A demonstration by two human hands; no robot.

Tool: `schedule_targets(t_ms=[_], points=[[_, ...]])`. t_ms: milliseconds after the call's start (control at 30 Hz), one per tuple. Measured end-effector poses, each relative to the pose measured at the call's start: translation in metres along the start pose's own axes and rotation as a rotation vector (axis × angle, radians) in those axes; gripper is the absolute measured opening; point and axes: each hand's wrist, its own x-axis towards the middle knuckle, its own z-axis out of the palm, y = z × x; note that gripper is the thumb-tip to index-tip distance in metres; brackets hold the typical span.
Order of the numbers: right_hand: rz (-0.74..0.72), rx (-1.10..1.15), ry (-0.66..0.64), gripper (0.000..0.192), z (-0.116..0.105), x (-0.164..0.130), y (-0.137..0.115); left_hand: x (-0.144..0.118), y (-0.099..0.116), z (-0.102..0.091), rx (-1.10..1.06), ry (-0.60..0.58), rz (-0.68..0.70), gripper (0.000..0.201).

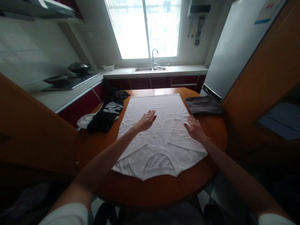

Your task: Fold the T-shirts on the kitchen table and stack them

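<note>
On round table [211, 175], white T-shirt [159, 109] is spread flat, collar nearest. Left hand [146, 120] and right hand [195, 128] are laid open, palms down, on shirt, nothing gripped. Black garment [106, 114] lies left of shirt, dark folded cloth [202, 104] right. Wrinkles best pressed outward from shirt middle.

One head-worn camera looks forward and steeply down, close above the round orange-brown wooden table [98, 175], facing the bright kitchen window [144, 28] across the room

bright window [143, 29] | sink [150, 69] | stove [67, 80] | fridge [234, 50]
</note>
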Motion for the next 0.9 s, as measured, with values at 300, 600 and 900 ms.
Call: schedule_targets(t_ms=[300, 600, 900], points=[[-0.008, -0.068, -0.036, 0.064, 0.025, -0.033, -0.011, -0.145, -0.056, 0.034, 0.262, 0.042, -0.254, 0.06], [0.01, -0.066, 0.034, 0.061, 0.021, -0.064, 0.0, -0.211, -0.078, 0.024, 0.272, 0.198, -0.301, 0.056], [-0.054, -0.117, 0.13, 0.051, 0.015, -0.082, -0.009, -0.227, -0.085, 0.038, 0.275, 0.2, -0.25, 0.054]])
